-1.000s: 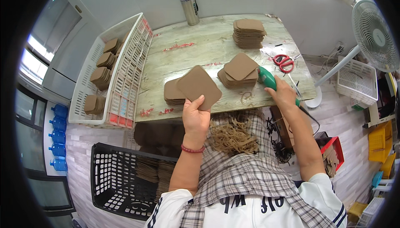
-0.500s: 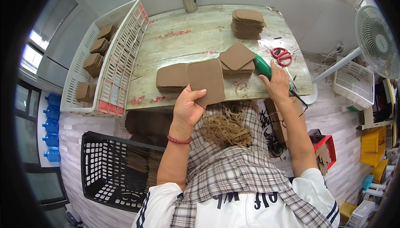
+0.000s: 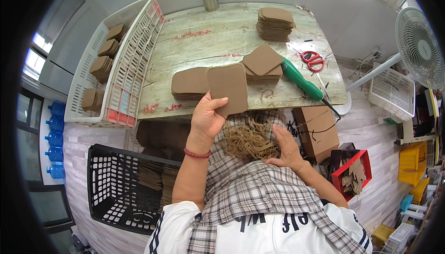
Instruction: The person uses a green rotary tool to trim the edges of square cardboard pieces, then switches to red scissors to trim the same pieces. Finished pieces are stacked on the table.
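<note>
Desk (image 3: 199, 47) takes up the middle, near edge curving just above the lap; wide stretch of bare top between white crate (image 3: 132, 75) at its left edge and far stack (image 3: 276, 26) at right rear. Black crate (image 3: 99, 180) sits lower left, below near edge. Near side is tighter: left stack (image 3: 189, 80), middle stack (image 3: 264, 62), then green tool (image 3: 300, 81) slanting down toward right edge, nose just beside middle stack. Strip pile (image 3: 249, 141) on lap. Right hand (image 3: 288, 149) is open, thumb apart from fingers, at the pile's right side; contact unclear. Left hand (image 3: 208, 115) grips brown piece (image 3: 228, 87) by its lower left, thumb on top; piece overlaps near edge, between left and middle stacks in view. Red scissors (image 3: 313, 61) lie near right edge.
</note>
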{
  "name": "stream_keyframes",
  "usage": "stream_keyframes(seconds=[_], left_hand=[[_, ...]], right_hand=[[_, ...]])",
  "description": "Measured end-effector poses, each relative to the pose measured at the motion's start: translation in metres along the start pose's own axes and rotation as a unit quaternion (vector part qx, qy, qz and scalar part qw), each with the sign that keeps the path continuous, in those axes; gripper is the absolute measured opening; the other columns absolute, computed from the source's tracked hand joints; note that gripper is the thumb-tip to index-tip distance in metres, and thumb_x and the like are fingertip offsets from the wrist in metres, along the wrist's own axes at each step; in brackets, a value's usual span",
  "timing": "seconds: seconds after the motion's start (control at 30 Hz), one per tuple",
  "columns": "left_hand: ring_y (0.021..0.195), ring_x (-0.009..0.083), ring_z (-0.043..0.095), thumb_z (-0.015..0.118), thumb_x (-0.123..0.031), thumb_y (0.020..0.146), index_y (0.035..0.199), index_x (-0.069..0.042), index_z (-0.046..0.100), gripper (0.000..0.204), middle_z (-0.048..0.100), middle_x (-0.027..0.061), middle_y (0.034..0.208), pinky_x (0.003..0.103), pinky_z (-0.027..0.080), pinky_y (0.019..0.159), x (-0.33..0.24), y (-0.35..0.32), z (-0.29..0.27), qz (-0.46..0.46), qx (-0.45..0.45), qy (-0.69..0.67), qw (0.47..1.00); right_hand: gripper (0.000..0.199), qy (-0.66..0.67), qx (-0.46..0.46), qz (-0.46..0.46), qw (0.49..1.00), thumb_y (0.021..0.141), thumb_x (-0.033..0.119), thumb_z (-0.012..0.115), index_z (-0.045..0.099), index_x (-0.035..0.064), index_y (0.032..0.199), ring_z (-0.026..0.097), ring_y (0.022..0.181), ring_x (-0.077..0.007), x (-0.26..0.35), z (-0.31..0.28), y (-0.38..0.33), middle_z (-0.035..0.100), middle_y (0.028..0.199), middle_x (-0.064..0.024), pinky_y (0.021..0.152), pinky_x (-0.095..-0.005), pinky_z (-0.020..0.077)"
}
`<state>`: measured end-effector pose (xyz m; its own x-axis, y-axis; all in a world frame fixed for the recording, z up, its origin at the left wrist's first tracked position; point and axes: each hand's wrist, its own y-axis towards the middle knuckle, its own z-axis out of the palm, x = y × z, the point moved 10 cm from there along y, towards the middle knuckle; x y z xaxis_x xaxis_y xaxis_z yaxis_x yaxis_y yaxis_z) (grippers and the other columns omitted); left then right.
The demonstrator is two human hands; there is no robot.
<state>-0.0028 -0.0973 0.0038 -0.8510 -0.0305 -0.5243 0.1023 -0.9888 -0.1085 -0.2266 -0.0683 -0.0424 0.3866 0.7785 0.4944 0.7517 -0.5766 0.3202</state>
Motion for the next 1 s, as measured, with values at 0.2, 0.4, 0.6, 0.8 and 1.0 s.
stream_keyframes(seconds=[0.2,0.4,0.6,0.8,1.0], left_hand=[[0.110,0.0247,0.059,0.046,0.011,0.086,0.123,0.004,0.047,0.038,0.058,0.0150,0.119,0.038,0.048,0.098,-0.002,-0.002,0.000,0.007,-0.013,0.007,1.000],[0.112,0.0244,0.057,0.046,0.011,0.086,0.125,0.003,0.046,0.040,0.057,0.0130,0.121,0.037,0.048,0.099,0.001,-0.001,-0.007,0.002,-0.008,0.000,1.000],[0.117,0.0254,0.054,0.048,0.011,0.085,0.125,0.002,0.046,0.041,0.055,0.0135,0.124,0.040,0.043,0.103,0.002,-0.002,-0.013,0.037,-0.022,-0.012,0.999],[0.115,0.0247,0.055,0.048,0.011,0.086,0.124,0.002,0.046,0.039,0.055,0.0125,0.124,0.040,0.044,0.102,0.007,0.000,-0.026,0.078,-0.055,-0.044,0.994],[0.115,0.0228,0.055,0.049,0.011,0.086,0.124,0.000,0.046,0.039,0.055,0.0104,0.123,0.039,0.044,0.102,0.006,-0.003,-0.023,0.105,-0.068,-0.051,0.991]], right_hand=[[0.110,0.009,0.060,0.019,0.998,0.067,0.060,0.073,0.023,0.0017,0.145,0.033,0.132,-0.0395,0.004,0.017,0.020,0.032,0.144,-0.0222,0.112,-0.0471,0.0251],[0.113,0.019,0.143,0.011,0.989,0.062,0.056,0.078,0.021,0.0070,0.147,0.034,0.130,-0.0420,0.019,0.053,0.045,0.029,0.146,-0.0223,0.111,-0.0479,0.0260],[0.109,0.062,0.168,0.005,0.984,0.063,0.052,0.079,0.023,0.0114,0.147,0.034,0.129,-0.0427,0.028,0.065,0.059,0.028,0.145,-0.0255,0.108,-0.0476,0.0302],[0.107,0.070,0.167,-0.013,0.983,0.062,0.050,0.081,0.026,0.0118,0.147,0.038,0.126,-0.0416,0.027,0.063,0.055,0.032,0.142,-0.0243,0.106,-0.0470,0.0329],[0.108,0.076,0.172,-0.001,0.982,0.061,0.054,0.079,0.027,0.0121,0.146,0.041,0.123,-0.0427,0.031,0.050,0.055,0.035,0.141,-0.0238,0.105,-0.0476,0.0323]])
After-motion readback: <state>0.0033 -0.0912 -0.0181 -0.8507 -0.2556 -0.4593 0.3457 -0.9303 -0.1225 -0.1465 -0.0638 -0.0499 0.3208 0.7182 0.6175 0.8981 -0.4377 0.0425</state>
